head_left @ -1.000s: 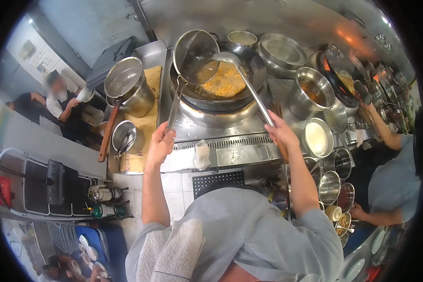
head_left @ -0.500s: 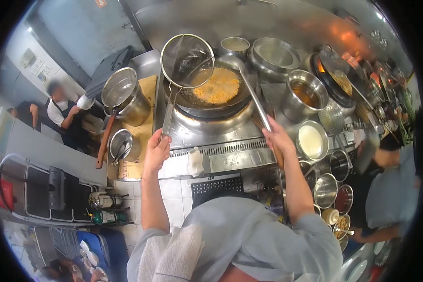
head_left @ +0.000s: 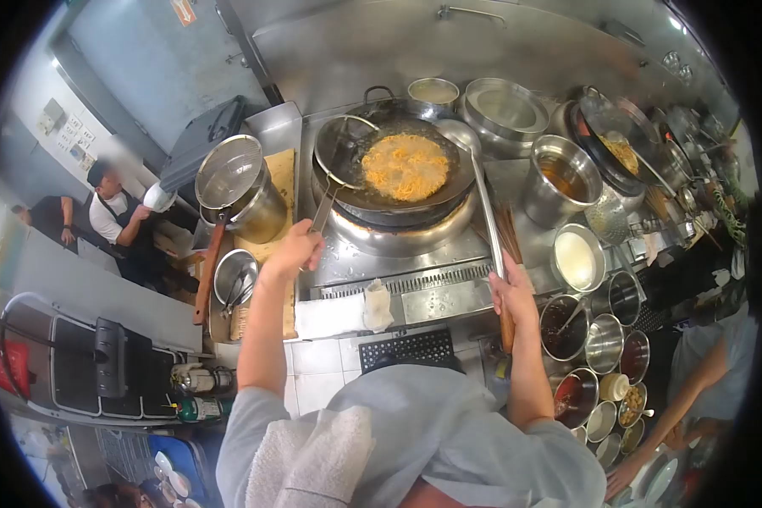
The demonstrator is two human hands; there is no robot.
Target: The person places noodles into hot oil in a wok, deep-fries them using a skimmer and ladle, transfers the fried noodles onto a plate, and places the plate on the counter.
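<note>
My left hand (head_left: 300, 245) is closed round the metal handle of a wire-mesh strainer (head_left: 344, 180), whose round head lies tilted inside the left part of the wok (head_left: 444, 190). In the oil beside it floats a round, lacy mass of orange-yellow shredded food (head_left: 405, 167) with bubbles around it. My right hand (head_left: 514, 292) grips a long-handled ladle (head_left: 486, 199) low on its shaft, near the wooden end. The ladle's bowl rests at the wok's right rear edge. The wok sits on a round metal burner ring (head_left: 406, 241).
At left a second strainer (head_left: 231, 169) lies across a tall pot (head_left: 267, 199). On the right stand a pot of brown liquid (head_left: 563, 178), a bowl of white liquid (head_left: 574, 261) and several sauce containers (head_left: 603, 343). A co-worker's arm (head_left: 686, 402) reaches in at lower right; another person (head_left: 114, 212) stands far left.
My left hand has lowered the strainer from above the wok into its left side. The ladle's bowl shows more clearly at the wok's rear right. The co-worker's arm at right has shifted.
</note>
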